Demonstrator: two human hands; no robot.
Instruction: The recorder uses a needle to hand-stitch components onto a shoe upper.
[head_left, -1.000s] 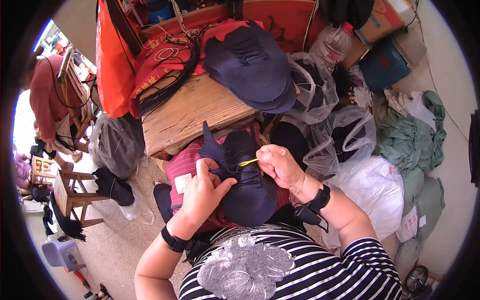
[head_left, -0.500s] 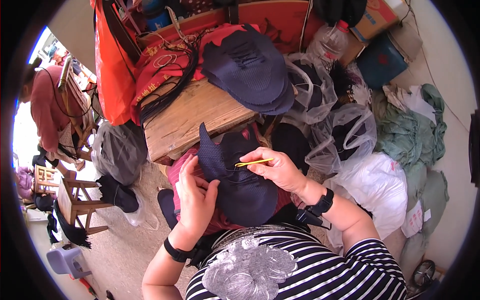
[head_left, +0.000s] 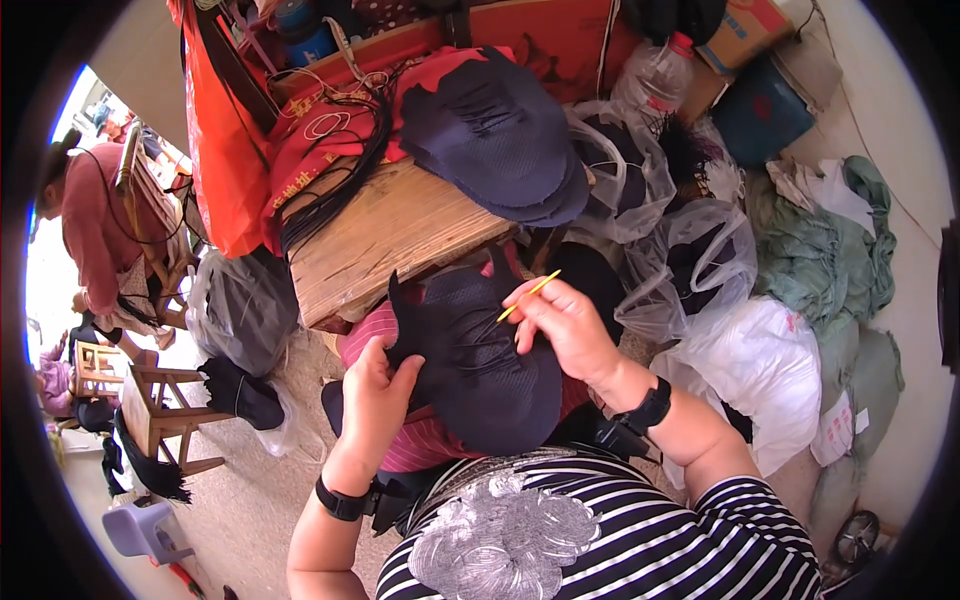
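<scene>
A dark navy knit shoe upper (head_left: 500,400) lies across my lap, with black lacing strands crossing its middle. My left hand (head_left: 378,385) is closed on its left edge, thumb on top and fingers curled. Above the laced part, my right hand (head_left: 562,325) pinches a slim yellow plastic needle (head_left: 541,284) between thumb and fingers. The needle slants, its lower tip close to the lacing. Whether a cord runs through it is too fine to tell. A stack of similar uppers (head_left: 490,130) rests on the wooden bench (head_left: 390,235) ahead.
Black cords (head_left: 365,150) hang over the bench's left side, near an orange-red bag (head_left: 215,150). Clear plastic bags (head_left: 700,270), a white sack (head_left: 750,370) and green cloth (head_left: 830,260) crowd the right. At left are a wooden stool (head_left: 155,405) and a person in a pink top (head_left: 105,220).
My right hand has lifted slightly up and right, and the needle has turned from nearly level to steeply slanted. My left hand has gone from lying spread to gripping the upper's edge.
</scene>
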